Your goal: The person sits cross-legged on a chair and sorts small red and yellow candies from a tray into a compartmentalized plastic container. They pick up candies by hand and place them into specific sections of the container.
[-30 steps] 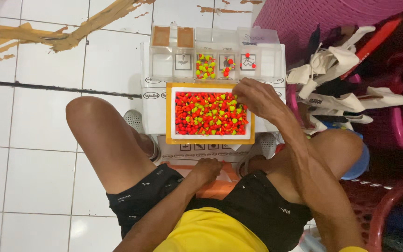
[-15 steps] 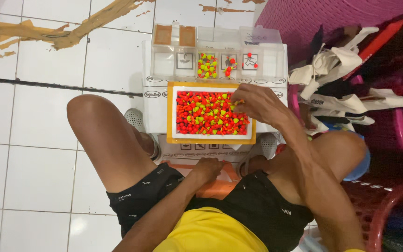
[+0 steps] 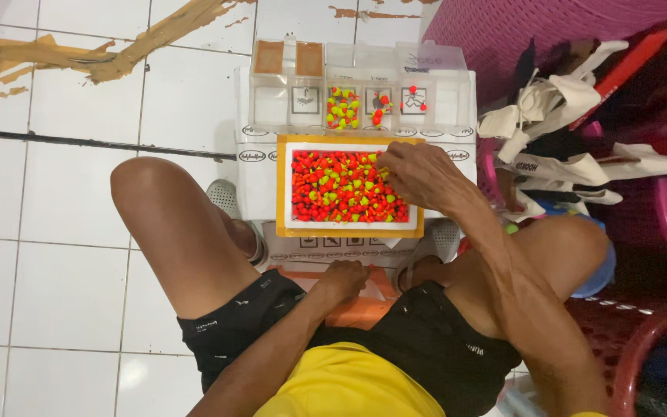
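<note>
Seated person, knees apart, black shorts, yellow shirt. Left hand (image 3: 341,279) rests between the thighs on the edge of an orange seat (image 3: 353,309); fingers curled loosely over it, gripping nothing that can be told.

Just beyond, a shallow tray (image 3: 349,230) with orange rim sits on a white box (image 3: 256,185), between the knees. Tray is filled with small red, orange and yellow-green beads (image 3: 333,189).

Right hand (image 3: 418,176) lies over the tray's right side, fingertips (image 3: 384,162) dipped into the beads near the upper right corner, pinched together; whether a bead is caught between them cannot be told.

Farther, a row of clear compartments (image 3: 360,85) stands on the box. Two at left hold brown material, the middle one yellow-green beads, the next two a few red ones.

Right of the box: a heap of white cloth bags (image 3: 565,131) against pink plastic. White tiled floor (image 3: 55,232) at left.
</note>
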